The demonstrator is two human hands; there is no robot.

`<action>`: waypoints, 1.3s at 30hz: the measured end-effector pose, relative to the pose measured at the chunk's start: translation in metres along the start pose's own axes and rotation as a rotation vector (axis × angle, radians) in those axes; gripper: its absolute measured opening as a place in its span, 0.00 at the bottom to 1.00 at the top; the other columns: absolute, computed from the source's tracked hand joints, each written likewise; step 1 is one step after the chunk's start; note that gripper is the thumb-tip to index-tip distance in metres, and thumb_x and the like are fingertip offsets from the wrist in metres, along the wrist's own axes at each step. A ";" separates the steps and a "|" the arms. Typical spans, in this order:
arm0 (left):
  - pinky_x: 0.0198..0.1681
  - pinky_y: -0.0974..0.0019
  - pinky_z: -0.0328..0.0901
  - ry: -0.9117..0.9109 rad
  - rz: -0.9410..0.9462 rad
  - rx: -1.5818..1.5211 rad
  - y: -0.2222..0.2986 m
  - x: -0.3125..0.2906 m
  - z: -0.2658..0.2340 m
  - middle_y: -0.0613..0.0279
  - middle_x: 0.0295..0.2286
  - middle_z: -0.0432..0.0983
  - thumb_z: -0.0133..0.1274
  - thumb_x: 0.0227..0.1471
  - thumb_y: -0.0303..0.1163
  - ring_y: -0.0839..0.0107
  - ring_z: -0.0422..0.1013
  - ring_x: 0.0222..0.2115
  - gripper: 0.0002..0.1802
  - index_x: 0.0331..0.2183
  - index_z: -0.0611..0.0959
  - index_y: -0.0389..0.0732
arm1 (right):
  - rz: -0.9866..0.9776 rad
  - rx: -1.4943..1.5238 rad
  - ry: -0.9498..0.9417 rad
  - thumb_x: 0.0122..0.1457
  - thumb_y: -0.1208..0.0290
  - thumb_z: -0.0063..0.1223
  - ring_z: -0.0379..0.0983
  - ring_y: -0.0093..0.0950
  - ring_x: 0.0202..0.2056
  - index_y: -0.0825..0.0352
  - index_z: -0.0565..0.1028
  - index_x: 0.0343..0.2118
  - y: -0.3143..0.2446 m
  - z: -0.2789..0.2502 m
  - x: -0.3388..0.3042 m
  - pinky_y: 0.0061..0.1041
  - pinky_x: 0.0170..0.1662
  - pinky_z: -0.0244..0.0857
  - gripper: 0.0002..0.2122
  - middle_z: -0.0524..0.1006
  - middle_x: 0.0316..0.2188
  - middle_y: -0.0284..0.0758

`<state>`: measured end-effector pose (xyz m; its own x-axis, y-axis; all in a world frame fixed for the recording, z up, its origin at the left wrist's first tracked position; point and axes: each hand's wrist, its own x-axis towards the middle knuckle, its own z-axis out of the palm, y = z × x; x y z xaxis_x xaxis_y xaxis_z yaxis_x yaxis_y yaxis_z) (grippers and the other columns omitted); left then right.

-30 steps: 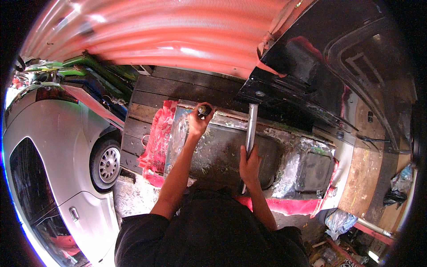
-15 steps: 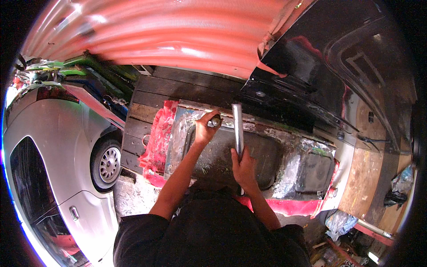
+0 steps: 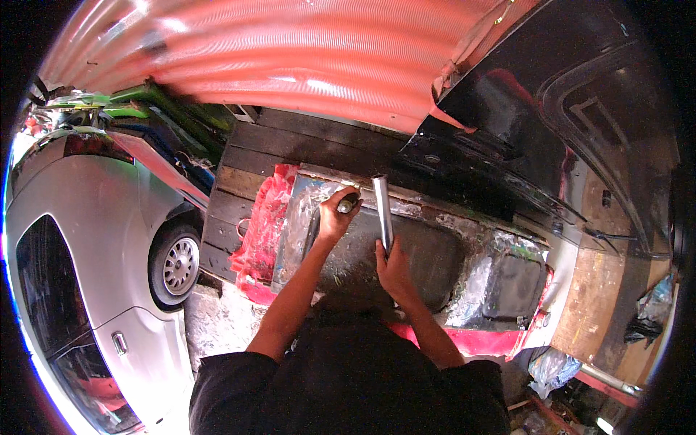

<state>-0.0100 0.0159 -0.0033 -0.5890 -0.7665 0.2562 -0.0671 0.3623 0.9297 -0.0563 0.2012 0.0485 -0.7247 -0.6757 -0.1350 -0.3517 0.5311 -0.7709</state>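
My left hand (image 3: 332, 225) is closed around a short thick tool with a round metal end (image 3: 346, 205), held over the left part of a worn car panel (image 3: 424, 254). Most of that tool is hidden by the fingers, so its kind cannot be made out. In my right hand (image 3: 396, 275) is a long shiny metal pipe (image 3: 382, 210), gripped near its lower end. Its far end points away from me and stands just right of my left hand, apart from it. The panel has dark recessed areas and patches of scraped, whitish metal.
Red cloth (image 3: 264, 225) lies along the panel's left end, over a bench of dark wooden planks (image 3: 304, 134). A silver car (image 3: 87, 196) stands at left. A large black body panel (image 3: 493, 116) leans at right, beside a plastic bag (image 3: 554, 370). Red corrugated sheeting (image 3: 290, 51) rises behind.
The pipe's far end has swung slightly left and nearer, closer to my left hand. My left hand has turned a little with its tool. Both grips stay the same.
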 end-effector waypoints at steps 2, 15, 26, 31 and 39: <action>0.43 0.64 0.69 -0.001 0.029 0.038 -0.003 -0.009 -0.007 0.54 0.37 0.80 0.65 0.40 0.22 0.66 0.77 0.37 0.20 0.39 0.81 0.38 | 0.041 0.039 0.038 0.63 0.60 0.47 0.74 0.48 0.24 0.71 0.66 0.43 -0.003 -0.004 -0.004 0.43 0.26 0.66 0.17 0.75 0.22 0.49; 0.47 0.57 0.66 -0.222 0.258 0.264 0.000 -0.011 -0.003 0.54 0.44 0.73 0.56 0.30 0.14 0.53 0.69 0.43 0.30 0.43 0.77 0.40 | 0.273 0.022 0.008 0.63 0.54 0.46 0.72 0.55 0.32 0.72 0.66 0.42 0.030 -0.016 -0.034 0.49 0.36 0.64 0.21 0.74 0.29 0.55; 0.47 0.55 0.66 -0.178 0.257 0.369 0.004 -0.003 0.022 0.53 0.41 0.71 0.55 0.30 0.14 0.51 0.68 0.42 0.30 0.43 0.75 0.39 | 0.234 0.025 -0.005 0.63 0.55 0.46 0.74 0.50 0.28 0.69 0.67 0.41 0.023 -0.014 -0.039 0.45 0.33 0.66 0.18 0.75 0.25 0.51; 0.46 0.55 0.66 -0.161 0.237 0.402 0.004 -0.008 0.015 0.53 0.41 0.71 0.55 0.28 0.14 0.50 0.68 0.42 0.31 0.42 0.75 0.40 | 0.172 0.028 -0.002 0.63 0.55 0.46 0.75 0.49 0.26 0.69 0.67 0.38 0.026 -0.012 -0.039 0.43 0.29 0.66 0.18 0.74 0.22 0.50; 0.44 0.56 0.67 0.007 0.138 0.169 0.001 0.007 0.001 0.51 0.38 0.73 0.55 0.35 0.14 0.50 0.71 0.41 0.23 0.39 0.76 0.39 | 0.198 0.038 -0.009 0.63 0.56 0.47 0.74 0.51 0.26 0.70 0.67 0.37 0.014 -0.015 -0.039 0.43 0.29 0.66 0.18 0.74 0.23 0.51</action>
<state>-0.0151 0.0112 -0.0009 -0.5965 -0.7068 0.3804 -0.1203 0.5473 0.8282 -0.0422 0.2425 0.0527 -0.7723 -0.5646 -0.2912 -0.1801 0.6341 -0.7520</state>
